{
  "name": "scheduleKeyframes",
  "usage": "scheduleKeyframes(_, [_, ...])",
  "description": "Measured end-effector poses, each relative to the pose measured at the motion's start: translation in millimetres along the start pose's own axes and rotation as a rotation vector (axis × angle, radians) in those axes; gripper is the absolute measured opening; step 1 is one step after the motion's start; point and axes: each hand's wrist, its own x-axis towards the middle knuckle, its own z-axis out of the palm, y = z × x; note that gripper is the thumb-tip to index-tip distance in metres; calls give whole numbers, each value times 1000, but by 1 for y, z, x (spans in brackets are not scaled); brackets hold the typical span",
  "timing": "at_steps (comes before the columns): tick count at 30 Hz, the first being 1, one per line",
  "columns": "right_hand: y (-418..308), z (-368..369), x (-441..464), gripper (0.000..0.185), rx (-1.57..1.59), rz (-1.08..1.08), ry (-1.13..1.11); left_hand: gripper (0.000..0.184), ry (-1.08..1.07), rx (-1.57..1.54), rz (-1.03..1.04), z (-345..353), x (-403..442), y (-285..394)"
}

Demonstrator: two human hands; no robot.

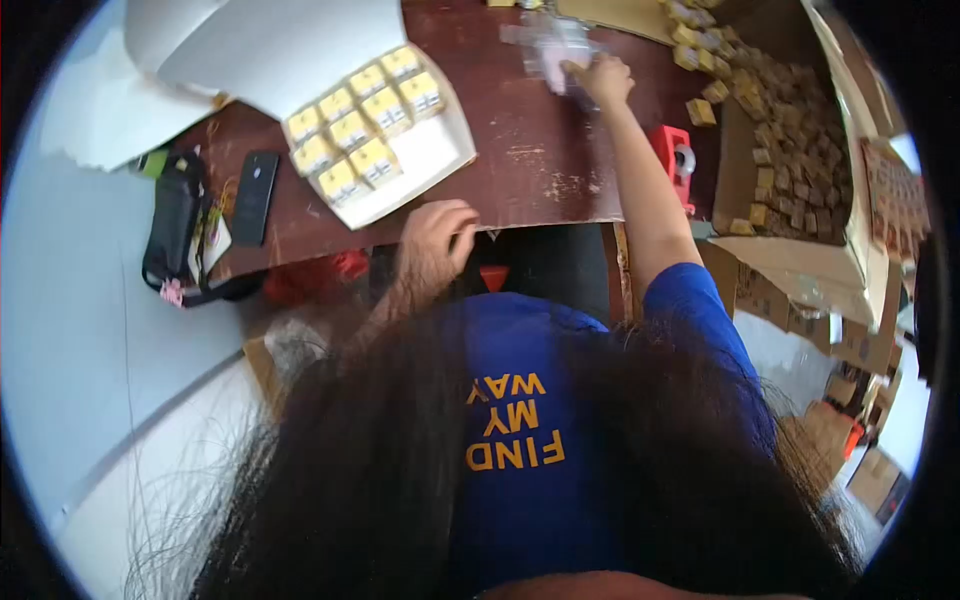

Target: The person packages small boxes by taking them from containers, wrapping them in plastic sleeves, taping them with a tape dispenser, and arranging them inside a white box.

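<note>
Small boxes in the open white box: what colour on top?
The small boxes have yellow tops, shown in the head view.

Phone [256, 198] and black bag [172, 225] at the desk's [530, 185] left end

The dark phone lies flat, just beside the bag, which carries a pink charm [172, 292]. A pale blue wall [80, 270] stands at far left. Well apart, at lower right, a brown carton [874, 480] sits on the floor.

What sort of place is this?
Probably a packing workspace: a white box holds rows of small yellow packs, a large carton holds many more, and a red tape dispenser sits on the table.
</note>
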Motion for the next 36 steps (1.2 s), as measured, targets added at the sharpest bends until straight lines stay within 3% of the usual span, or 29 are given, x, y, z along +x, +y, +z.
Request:
scheduleKeyframes(2, [8,2,11,68,182,81,-102,16,-59,-54,-19,17,0,8])
scheduleKeyframes(4, [22,5,10,51,442,123,15,16,-65,-117,-78,25,0,14])
scheduleKeyframes(10, [39,-39,-48,20,680,92,262,23,-140,-440,-276,42,21,21])
scheduleKeyframes(12, [40,-56,-73,15,1277,222,103,29,-143,-551,-336,46,41,19])
scheduleKeyframes(13, [14,-99,-107,10,1458,329,-47,35,-132,-700,-353,52,50,16])
scheduleKeyframes(15, [-8,-127,-160,6,1449,243,-406,41,-162,-865,-350,62,61,9])
scheduleKeyframes(16, [-15,-106,-188,9,1278,27,-351,48,-228,-1219,-552,64,65,4])
scheduleKeyframes(17, [-23,-90,-214,15,1189,-29,-312,55,-306,-1563,-768,68,70,-2])
scheduleKeyframes(19, [-23,-109,-233,23,1126,-19,-99,62,-337,-1589,-683,76,69,7])
scheduleKeyframes(20, [-19,-123,-220,25,685,-317,377,62,-399,-1600,-677,74,70,20])
scheduleKeyframes(22, [-3,-141,-207,29,743,-637,225,67,-643,-1539,-756,60,63,36])
scheduleKeyframes(25, [8,-123,-230,21,718,-616,98,65,-953,-1387,-818,58,41,19])
scheduleKeyframes(27, [24,-115,-229,11,1198,-491,-462,55,-849,-1694,-651,62,35,29])
scheduleKeyframes(29, [28,-127,-231,7,1671,-394,-916,53,-875,-1708,-697,63,25,21])
scheduleKeyframes(30, [24,-122,-235,7,1680,-368,-895,50,-838,-1727,-709,65,19,12])
scheduleKeyframes(32, [5,-119,-247,9,1379,-460,-189,48,-757,-1777,-726,70,11,-2])
scheduleKeyframes(34, [9,-136,-259,10,919,-528,86,48,-805,-1777,-707,92,4,-1])
scheduleKeyframes(36, [4,-125,-285,10,978,-520,-36,47,-842,-1769,-654,111,-2,2])
